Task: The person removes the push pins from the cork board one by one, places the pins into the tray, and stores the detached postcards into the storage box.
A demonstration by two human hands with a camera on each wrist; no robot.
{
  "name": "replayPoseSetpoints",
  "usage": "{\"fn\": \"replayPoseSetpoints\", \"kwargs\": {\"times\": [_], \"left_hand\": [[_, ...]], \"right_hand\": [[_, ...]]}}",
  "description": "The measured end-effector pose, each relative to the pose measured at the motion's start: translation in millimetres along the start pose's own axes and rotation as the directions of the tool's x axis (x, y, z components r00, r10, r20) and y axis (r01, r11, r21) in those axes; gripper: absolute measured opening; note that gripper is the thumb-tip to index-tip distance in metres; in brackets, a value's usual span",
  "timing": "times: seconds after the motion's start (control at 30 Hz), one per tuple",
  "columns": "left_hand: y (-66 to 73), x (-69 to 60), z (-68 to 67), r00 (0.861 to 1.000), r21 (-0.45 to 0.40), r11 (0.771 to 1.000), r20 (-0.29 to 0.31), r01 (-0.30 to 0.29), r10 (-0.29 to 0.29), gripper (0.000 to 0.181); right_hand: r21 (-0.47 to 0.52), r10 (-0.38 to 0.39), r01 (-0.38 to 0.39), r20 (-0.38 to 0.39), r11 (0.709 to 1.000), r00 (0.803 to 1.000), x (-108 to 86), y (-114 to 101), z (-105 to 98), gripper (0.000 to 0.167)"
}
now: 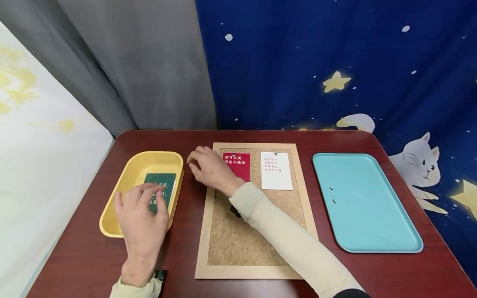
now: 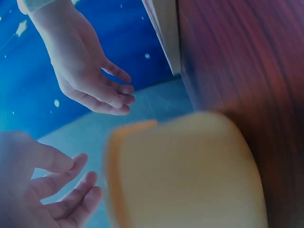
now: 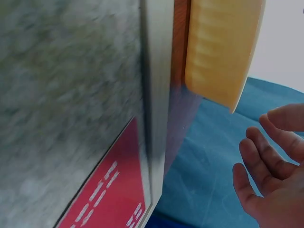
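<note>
Right sleeve (image 1: 294, 244): cream; extends from the bottom edge, right of centre, up to mid-frame, across the corkboard.
Left hand (image 1: 142, 217): lower left of the frame; positioned over the yellow bin; released, fingers loosely bent, thumb near the fingertips. Contact with the green card cannot be told.
Right hand (image 1: 211, 169): centre of the frame; over the upper left edge of the corkboard; released, fingers relaxed and pointing toward the yellow bin.
Yellow bin (image 1: 136, 174): left of the frame, on the surface (image 1: 182, 269).
Green card (image 1: 160, 178): inside the yellow bin, toward its right wall; white print; partly covered by the left hand.
Corkboard (image 1: 242, 240): centre to lower centre; pale wood frame; flat on the surface.
Red card (image 1: 239, 167): upper left part of the corkboard; white print; dark pin at its top edge; lower left portion behind the right hand.
White card (image 1: 277, 176): upper right part of the corkboard; red print; dark pin at its top edge.
Blue tray (image 1: 376, 207): right of the frame; two small silver pins (image 1: 334, 201) near its left edge.
</note>
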State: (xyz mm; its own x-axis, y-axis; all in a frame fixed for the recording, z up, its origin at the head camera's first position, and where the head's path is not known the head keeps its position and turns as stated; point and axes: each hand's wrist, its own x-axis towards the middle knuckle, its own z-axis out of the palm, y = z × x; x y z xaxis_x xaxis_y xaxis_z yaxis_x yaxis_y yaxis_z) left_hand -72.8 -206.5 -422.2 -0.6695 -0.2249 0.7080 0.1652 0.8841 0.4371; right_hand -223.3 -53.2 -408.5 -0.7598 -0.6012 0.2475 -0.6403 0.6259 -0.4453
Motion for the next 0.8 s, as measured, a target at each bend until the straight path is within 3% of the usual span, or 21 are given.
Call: {"fn": "replayPoseSetpoints", "kwargs": {"times": [0.13, 0.23, 0.43, 0.6, 0.7, 0.8], "left_hand": [[11.6, -1.4, 7.1, 0.998, -0.043, 0.997, -0.028, -0.056, 0.055, 0.016], [20.8, -4.4, 13.1, 0.996, -0.067, 0.994, -0.017, -0.085, 0.084, 0.015], [37.3, -10.0, 26.9, 0.988, -0.091, 0.989, 0.086, -0.117, 0.125, 0.014], [50.1, -13.5, 39.5, 0.975, -0.159, 0.979, 0.163, -0.124, 0.15, 0.009], [56.2, -15.3, 45.9, 0.963, -0.188, 0.975, 0.22, -0.117, 0.158, 0.007], [61.1, -16.5, 51.4, 0.941, -0.195, 0.975, 0.299, -0.104, 0.16, 0.006]], "right_hand": [[0.016, 0.016, -0.016, 0.001, 1.0, 1.0, -5.7, 6, -2, 0.018], [0.002, 0.026, -0.026, -0.001, 1.0, 1.0, -8.5, 10, -3, 0.017], [-0.017, 0.049, -0.049, -0.013, 0.999, 0.999, -13.7, 20, -8, 0.014], [-0.024, 0.072, -0.072, -0.028, 0.997, 0.997, -20.0, 34, -11, 0.013], [-0.02, 0.079, -0.08, -0.033, 0.997, 0.996, -24.3, 42, -13, 0.013], [-0.011, 0.09, -0.091, -0.037, 0.996, 0.995, -28.8, 49, -16, 0.013]]}}
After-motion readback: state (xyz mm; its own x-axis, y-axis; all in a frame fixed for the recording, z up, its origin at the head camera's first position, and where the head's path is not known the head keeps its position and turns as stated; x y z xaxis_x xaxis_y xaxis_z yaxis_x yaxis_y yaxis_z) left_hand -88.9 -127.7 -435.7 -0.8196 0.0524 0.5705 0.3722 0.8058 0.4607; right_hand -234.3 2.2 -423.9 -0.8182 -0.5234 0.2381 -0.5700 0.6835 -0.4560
